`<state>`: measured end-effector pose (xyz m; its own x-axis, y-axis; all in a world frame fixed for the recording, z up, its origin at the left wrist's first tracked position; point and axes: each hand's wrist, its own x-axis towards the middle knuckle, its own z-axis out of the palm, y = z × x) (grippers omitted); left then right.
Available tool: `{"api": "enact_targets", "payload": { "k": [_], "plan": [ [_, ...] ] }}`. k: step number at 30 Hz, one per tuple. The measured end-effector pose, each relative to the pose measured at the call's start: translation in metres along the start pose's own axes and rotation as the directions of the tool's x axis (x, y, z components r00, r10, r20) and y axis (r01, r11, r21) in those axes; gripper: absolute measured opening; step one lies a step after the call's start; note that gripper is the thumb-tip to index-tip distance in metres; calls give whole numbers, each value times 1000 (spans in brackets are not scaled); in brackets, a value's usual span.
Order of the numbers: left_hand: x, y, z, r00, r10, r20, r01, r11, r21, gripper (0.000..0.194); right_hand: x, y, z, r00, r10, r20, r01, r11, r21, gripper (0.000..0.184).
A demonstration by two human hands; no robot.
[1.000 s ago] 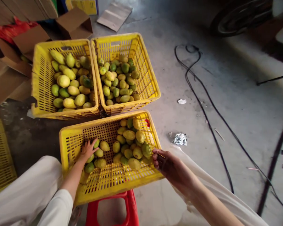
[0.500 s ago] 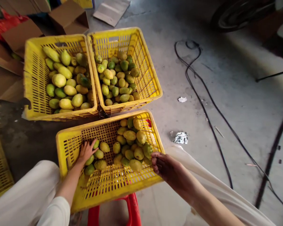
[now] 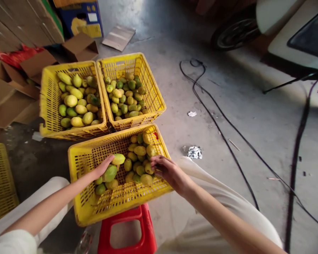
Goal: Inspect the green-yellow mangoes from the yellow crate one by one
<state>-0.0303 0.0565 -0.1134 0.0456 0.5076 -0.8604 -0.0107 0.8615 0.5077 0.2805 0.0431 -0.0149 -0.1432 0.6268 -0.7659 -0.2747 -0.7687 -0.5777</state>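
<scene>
In the head view a yellow plastic crate (image 3: pixel 92 208) sits tilted in front of me, holding yellow-green oval fruits that look like small papayas. On its left side my left hand (image 3: pixel 104 168) is closed around a yellow-green fruit (image 3: pixel 118 159); a greener fruit (image 3: pixel 110 173) lies against the palm, and I cannot tell if it is gripped too. My right hand (image 3: pixel 172 173) reaches over the right rim with loosely bent fingers apart, fingertips beside a fruit (image 3: pixel 149 168) in the right-hand heap. No fruit shows between those fingers.
Behind stand two more yellow crates of fruit, left (image 3: pixel 46 106) and right (image 3: pixel 157 102). A red stool (image 3: pixel 148 229) is beneath the near crate. Open cardboard boxes (image 3: pixel 39 63) lie back left. Black cable (image 3: pixel 214 121), crumpled foil (image 3: pixel 194 152) and a parked vehicle (image 3: pixel 281 46) occupy the right.
My left hand has gone from resting open on the left-hand fruits to holding fruit up. My right hand has moved inward from the crate's right rim. The view has shifted.
</scene>
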Motion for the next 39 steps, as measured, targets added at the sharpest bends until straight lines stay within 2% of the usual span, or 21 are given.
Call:
{"api": "enact_targets", "payload": {
  "k": [1,2,3,4,6,7,9,11,12,14,16,17,18,20,22,24,27,29,33,37,39],
  "plan": [
    [-22,9,8,995,-3,104,3,1000,-1,37,-1,-1,4,991,-113,65,120,986,-119,43],
    [-44,17,14,982,-48,181,51,999,-12,41,-3,-2,8,959,-232,163,267,934,-239,51],
    [-66,23,21,965,-101,241,113,993,-36,42,-6,-4,13,897,-336,288,422,843,-334,62],
    [-86,28,26,959,-100,265,125,989,-79,38,-9,-6,19,812,-394,430,561,730,-391,75],
    [-121,30,35,960,-45,276,86,987,-139,33,-16,-9,30,641,-388,662,741,539,-401,91],
    [-136,29,38,960,-20,281,71,983,-172,37,-19,-10,35,583,-362,727,785,480,-391,90],
    [-158,25,44,947,-67,313,138,968,-210,48,-24,-9,42,532,-319,784,823,411,-392,75],
    [-170,22,50,945,-150,289,234,930,-282,51,-26,-6,46,545,-304,781,815,409,-410,59],
    [-174,23,52,951,-179,250,259,905,-337,47,-26,-5,47,575,-314,756,794,439,-421,55],
    [-175,27,56,967,-211,142,253,846,-468,32,-25,-5,47,678,-362,640,708,555,-436,52],
    [-173,36,58,975,-219,24,190,782,-594,15,-28,-9,47,816,-361,450,541,752,-377,47],
    [-171,40,58,976,-215,-31,146,752,-643,12,-30,-13,48,879,-313,359,426,853,-301,46],
    [-169,45,58,976,-207,-73,104,728,-678,10,-34,-17,50,927,-240,288,303,932,-198,46],
    [-167,52,55,983,-147,-110,26,705,-709,6,-42,-27,56,972,-113,204,117,993,-4,53],
    [-166,56,52,994,-52,-96,-32,702,-711,7,-50,-34,64,987,-70,142,54,992,112,56],
    [-167,58,50,997,16,-79,-68,691,-719,10,-53,-38,72,994,-49,102,30,984,175,49],
    [-166,59,50,996,19,-92,-81,661,-746,7,-48,-37,79,995,-7,101,-14,978,210,25],
    [-164,58,50,994,4,-109,-86,652,-753,7,-40,-32,81,994,-6,112,-18,977,212,20],
    [-159,59,52,990,-4,-139,-105,633,-767,6,-27,-19,82,990,-9,139,-16,984,179,24],
    [-157,65,54,987,-2,-162,-122,645,-754,3,-19,-12,86,976,-90,199,84,996,42,54],
    [-156,69,56,987,-26,-156,-99,666,-740,6,-15,-11,87,976,-66,205,59,998,39,55]
  ]
}}
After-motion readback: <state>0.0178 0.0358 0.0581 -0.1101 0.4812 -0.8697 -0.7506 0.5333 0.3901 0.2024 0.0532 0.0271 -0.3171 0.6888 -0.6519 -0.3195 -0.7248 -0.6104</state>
